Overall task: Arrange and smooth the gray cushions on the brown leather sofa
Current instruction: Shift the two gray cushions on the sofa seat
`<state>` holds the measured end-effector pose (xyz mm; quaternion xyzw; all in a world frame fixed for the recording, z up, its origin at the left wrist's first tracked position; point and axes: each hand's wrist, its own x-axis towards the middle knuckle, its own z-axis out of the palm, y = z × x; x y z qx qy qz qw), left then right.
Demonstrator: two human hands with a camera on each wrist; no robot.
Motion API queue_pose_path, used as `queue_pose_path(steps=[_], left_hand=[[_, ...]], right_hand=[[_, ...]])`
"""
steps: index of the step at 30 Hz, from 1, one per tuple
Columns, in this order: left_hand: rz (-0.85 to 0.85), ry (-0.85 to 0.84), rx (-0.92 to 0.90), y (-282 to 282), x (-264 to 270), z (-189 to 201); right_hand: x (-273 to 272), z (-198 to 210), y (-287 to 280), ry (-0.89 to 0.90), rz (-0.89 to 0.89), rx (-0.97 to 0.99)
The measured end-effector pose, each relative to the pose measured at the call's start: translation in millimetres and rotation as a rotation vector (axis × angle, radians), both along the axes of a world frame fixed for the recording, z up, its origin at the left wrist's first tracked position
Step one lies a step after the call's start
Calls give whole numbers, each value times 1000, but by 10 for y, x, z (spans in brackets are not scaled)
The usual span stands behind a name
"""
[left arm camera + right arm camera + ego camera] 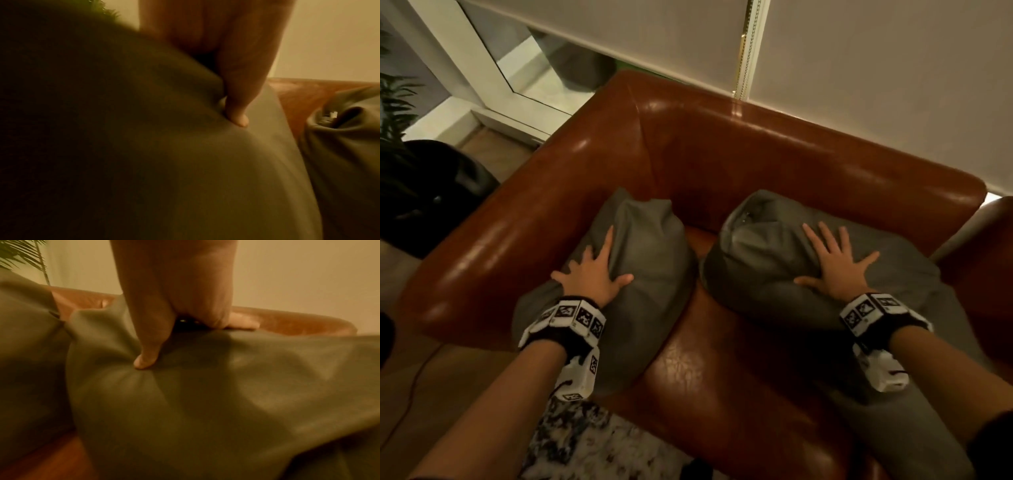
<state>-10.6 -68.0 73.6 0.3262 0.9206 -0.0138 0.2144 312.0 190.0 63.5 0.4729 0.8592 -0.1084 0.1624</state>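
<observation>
— Where are the cushions?
— Both on the brown sofa (774,144) seat: left cushion (650,274) by the armrest, right cushion (763,260) beside it.
— And the hands?
— Left hand (594,274) and right hand (835,265) press flat, fingers (825,236) spread, gripping nothing.

Bare seat strip (698,342) between two cushions (647,274)

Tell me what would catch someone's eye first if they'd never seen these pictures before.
Two spread hands pressing down, one per cushion: the left hand on the left gray cushion, the right hand on the right gray cushion. Both cushions lie rumpled, side by side with a gap between, on the shiny brown leather sofa. Tag-covered wrist bands stand out too.
</observation>
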Motion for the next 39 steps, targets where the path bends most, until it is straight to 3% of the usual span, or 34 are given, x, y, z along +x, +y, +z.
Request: queue_pose_path(steps=[4,11,14,17,19,21,24,27,31,34,37,39], left_hand=[[44,30,119,-71,-94,52],[39,81,319,-107,-61,290],[4,44,275,-1,-100,159],[-53,33,101,184,-128,-18],[-40,104,66,277,-187,-17],[-17,254,160,272,-199,85],[-132,487,305,138,-95,96],[-252,541,240,32,-12,-23],[-147,474,149,43,130,-8],[-59,346,235,273,569,108],[-281,264,472,771,1321,354],[-512,184,661,1263,2054,497]], right_hand=[[-192,129,2,-54,32,135],[45,494,211,-158,160,279],[-41,431,186,-188,124,305],[-193,178,122,-202,83,154],[-209,86,152,-147,25,77],[-140,104,138,-60,-36,71],[6,209,-82,95,-124,211],[165,213,-330,161,-149,337],[413,52,-303,121,-135,-48],[590,61,-241,195,-36,-200],[872,236,-104,412,18,-376],[1393,396,172,536,22,-338]])
